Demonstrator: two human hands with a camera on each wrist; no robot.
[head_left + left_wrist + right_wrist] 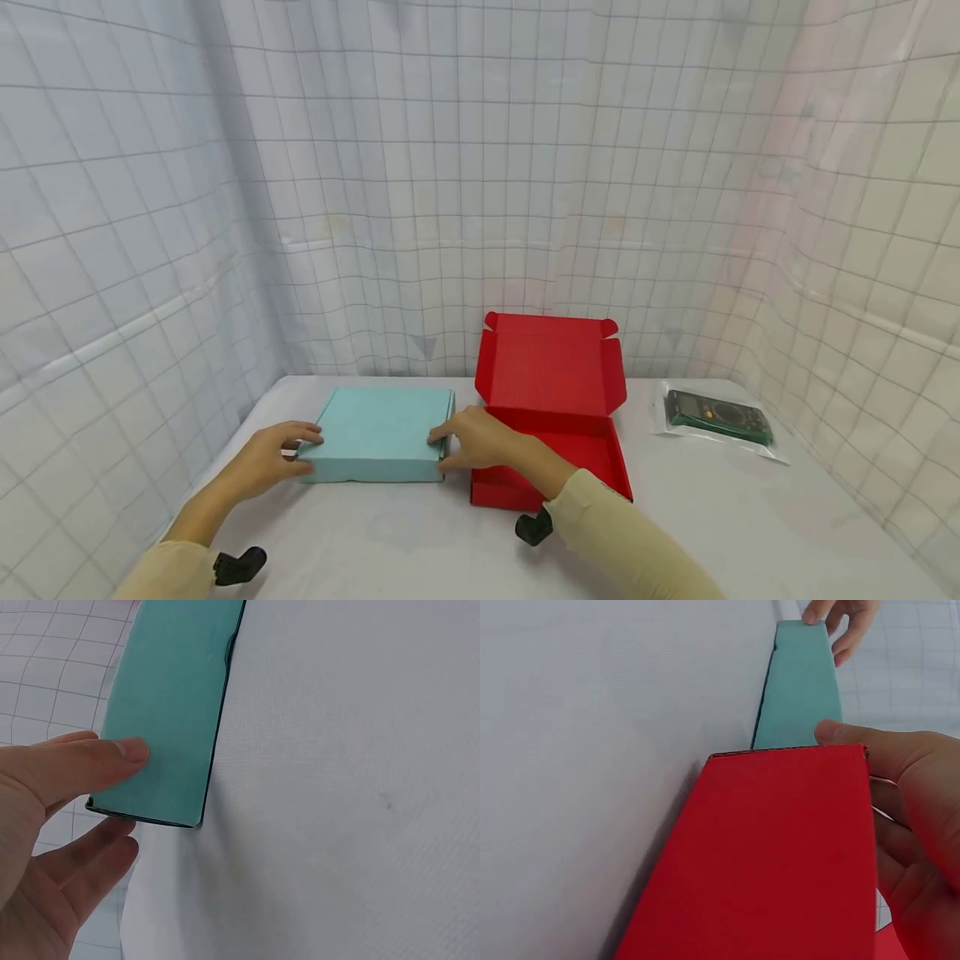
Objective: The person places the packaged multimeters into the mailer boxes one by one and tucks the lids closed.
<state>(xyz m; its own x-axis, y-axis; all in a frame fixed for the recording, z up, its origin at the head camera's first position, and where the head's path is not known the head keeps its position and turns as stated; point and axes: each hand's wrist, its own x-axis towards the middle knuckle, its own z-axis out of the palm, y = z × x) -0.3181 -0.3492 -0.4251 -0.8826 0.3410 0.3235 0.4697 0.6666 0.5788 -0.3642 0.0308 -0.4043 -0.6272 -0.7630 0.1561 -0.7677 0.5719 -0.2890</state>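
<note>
A closed light blue cardboard box lies flat on the white table. My left hand holds its front left corner; in the left wrist view the thumb presses the front face and the other fingers reach round the end. At the front right corner, my right hand grips the same box, thumb at the front and fingers on the lid's edge. Beneath my right forearm stands an open red cardboard box, its lid raised at the back. Its red wall hides part of the blue box in the right wrist view.
On the right of the table lies a green and black multimeter in a clear plastic bag. White gridded curtains enclose the table at the back and both sides. A black strap piece hangs at each wrist.
</note>
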